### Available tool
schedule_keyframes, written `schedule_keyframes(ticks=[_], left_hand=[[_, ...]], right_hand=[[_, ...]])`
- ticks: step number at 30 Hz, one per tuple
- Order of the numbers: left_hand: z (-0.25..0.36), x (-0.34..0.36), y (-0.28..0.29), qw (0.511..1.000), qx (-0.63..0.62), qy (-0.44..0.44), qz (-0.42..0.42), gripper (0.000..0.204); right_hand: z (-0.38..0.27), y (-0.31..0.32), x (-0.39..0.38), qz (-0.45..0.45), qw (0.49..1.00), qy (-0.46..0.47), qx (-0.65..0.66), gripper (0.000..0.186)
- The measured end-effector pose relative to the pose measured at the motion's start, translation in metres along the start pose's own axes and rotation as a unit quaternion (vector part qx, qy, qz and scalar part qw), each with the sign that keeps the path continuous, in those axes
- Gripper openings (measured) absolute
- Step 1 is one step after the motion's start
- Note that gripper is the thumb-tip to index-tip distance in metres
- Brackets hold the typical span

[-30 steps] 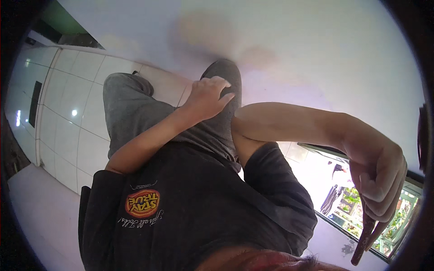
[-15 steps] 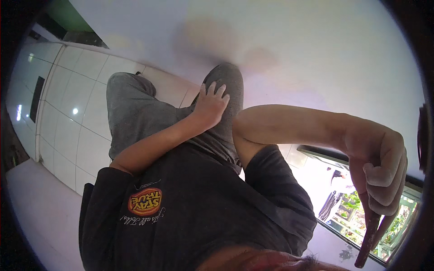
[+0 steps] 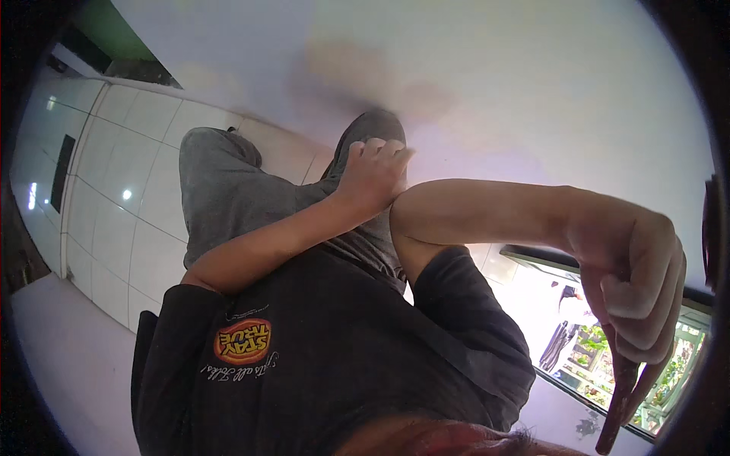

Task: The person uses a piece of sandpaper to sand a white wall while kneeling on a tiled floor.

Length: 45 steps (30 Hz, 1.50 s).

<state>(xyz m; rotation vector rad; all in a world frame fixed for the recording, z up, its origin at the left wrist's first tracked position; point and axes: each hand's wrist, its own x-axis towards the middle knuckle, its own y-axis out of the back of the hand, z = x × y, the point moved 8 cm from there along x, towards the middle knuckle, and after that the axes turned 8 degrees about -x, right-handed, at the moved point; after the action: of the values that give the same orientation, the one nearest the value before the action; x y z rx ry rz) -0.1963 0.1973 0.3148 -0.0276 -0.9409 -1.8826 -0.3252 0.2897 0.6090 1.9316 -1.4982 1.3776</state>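
Note:
My left hand [image 3: 372, 178] lies over the grey trouser leg [image 3: 372, 125] near the knee, its fingers bent and their tips turned out of sight. Close beside it is my right elbow [image 3: 414, 209]; whether they touch I cannot tell. My right hand [image 3: 639, 273] is raised at the right, wrist bent, several fingers curled in. From beneath it a long, dark reddish-brown shape [image 3: 617, 406] points downward. Against the bright background I cannot make out whether this is a held thing or shaded fingers. I wear a black T-shirt [image 3: 365, 365] with a small orange print.
A pale wall [image 3: 517, 91] with faint stains rises just beyond my knees. White floor tiles [image 3: 114, 205] stretch out on the left. Behind my right hand, a bright framed opening [image 3: 578, 342] shows green plants. A dark rectangle [image 3: 62, 173] sits at the far left.
My left hand has slid right along the leg toward my right elbow, and its spread fingers have curled. The right hand has shifted slightly left.

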Motion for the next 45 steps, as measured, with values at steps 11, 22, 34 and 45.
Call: schedule_keyframes(ticks=[11,22,34,45], left_hand=[[0.025,0.054,0.056,0.982,-0.186,-0.004,0.033,0.05],[0.016,0.047,0.026,0.9,-0.394,0.152,-0.109,0.045],[0.006,0.007,0.064,0.991,-0.078,-0.021,0.108,0.032],[0.114,0.011,0.119,0.941,-0.281,-0.134,0.136,0.024]], right_hand=[[0.023,-0.014,-0.011,-0.003,1.0,-0.008,-0.011,0.022],[0.018,-0.021,0.001,-0.01,1.0,-0.016,-0.014,0.023],[0.03,-0.028,-0.017,0.001,0.999,-0.016,-0.037,0.025],[0.045,-0.033,-0.017,-0.005,1.0,-0.018,0.01,0.026]])
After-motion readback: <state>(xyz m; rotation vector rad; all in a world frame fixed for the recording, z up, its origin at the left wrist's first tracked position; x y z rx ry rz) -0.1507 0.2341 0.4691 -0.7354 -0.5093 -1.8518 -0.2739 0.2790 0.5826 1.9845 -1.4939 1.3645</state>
